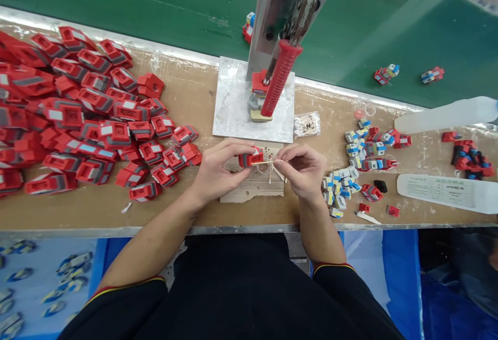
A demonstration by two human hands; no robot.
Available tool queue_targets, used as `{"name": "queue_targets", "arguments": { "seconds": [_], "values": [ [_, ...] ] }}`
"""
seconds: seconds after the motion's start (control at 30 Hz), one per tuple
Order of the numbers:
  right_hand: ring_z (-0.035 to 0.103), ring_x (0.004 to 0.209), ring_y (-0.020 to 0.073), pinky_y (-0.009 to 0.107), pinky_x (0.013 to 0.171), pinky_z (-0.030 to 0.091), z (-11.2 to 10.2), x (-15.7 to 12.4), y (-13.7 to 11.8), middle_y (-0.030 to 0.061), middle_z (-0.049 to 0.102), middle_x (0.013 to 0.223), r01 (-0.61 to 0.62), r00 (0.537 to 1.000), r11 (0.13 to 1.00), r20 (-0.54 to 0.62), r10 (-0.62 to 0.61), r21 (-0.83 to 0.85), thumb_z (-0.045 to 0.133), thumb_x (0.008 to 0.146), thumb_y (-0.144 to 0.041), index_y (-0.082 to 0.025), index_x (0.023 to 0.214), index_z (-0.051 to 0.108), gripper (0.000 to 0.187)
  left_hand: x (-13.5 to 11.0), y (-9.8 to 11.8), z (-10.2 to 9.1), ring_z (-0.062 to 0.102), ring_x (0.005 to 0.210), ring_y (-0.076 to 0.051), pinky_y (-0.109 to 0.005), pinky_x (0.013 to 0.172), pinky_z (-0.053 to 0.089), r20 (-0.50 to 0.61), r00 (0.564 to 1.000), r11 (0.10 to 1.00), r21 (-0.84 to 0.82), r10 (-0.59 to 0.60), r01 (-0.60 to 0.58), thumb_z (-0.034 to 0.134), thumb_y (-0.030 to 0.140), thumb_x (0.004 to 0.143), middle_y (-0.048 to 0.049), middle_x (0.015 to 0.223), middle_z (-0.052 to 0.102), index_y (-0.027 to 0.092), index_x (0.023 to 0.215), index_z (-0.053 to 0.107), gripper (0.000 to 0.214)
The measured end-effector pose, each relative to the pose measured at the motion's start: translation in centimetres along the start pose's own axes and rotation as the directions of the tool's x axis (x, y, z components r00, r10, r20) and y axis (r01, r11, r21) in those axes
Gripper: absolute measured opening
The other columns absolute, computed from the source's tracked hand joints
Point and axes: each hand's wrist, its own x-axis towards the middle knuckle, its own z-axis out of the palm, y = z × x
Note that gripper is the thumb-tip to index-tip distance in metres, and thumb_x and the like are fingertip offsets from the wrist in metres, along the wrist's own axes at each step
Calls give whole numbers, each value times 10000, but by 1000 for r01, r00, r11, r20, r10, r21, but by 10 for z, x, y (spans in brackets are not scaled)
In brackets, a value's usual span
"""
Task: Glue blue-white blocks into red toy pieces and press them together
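My left hand (221,168) pinches a small red plastic toy part (251,157) between thumb and fingers, just in front of the press. Between the thumb and forefinger of my right hand (301,168) is a thin pale cotton swab (264,162), its far end at the lower edge of the red part. Below them a small round clear dish (263,168) rests on a torn piece of cardboard (252,192), with other swab sticks leaning at it. My fingers partly hide the dish and the sticks.
A red-handled lever press (280,78) stands ahead on a metal plate (231,101). Red and grey parts (97,101) pile at left. A swab packet (307,124), white-blue-yellow parts (342,187) and two plastic bottles (447,192) lie right. Beyond runs a green belt (167,13).
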Motion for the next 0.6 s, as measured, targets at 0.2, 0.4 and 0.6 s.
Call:
{"name": "queue_targets", "arguments": {
  "seconds": [0.2,0.4,0.6],
  "values": [
    [670,587,144,289,508,499,-2,0,1,0,732,679,16,1000,1000,-6,-16,5,892,866,-546,-246,736,677,391,1,0,-1,822,1023,-201,-328,916,675,-9,1000,1000,-19,22,-23,797,109,870,-39,1111,855,251,1107,792,277],
    [656,573,143,292,496,489,-6,0,2,8,750,690,24,999,998,-30,-25,-50,894,858,-525,-247,730,683,372,0,-1,-2,826,1021,-208,-334,915,683,-21,1000,1000,1,14,-14,810,114,862,-46,1117,853,247,1100,807,273],
    [645,559,132,283,486,477,-10,0,4,4,770,706,98,995,992,-12,-100,-80,872,898,-425,-255,758,704,278,1,0,-3,819,1002,-198,-332,901,689,-51,998,1000,-2,22,-22,815,126,879,-46,1103,844,252,1109,823,262]
  ]
}}
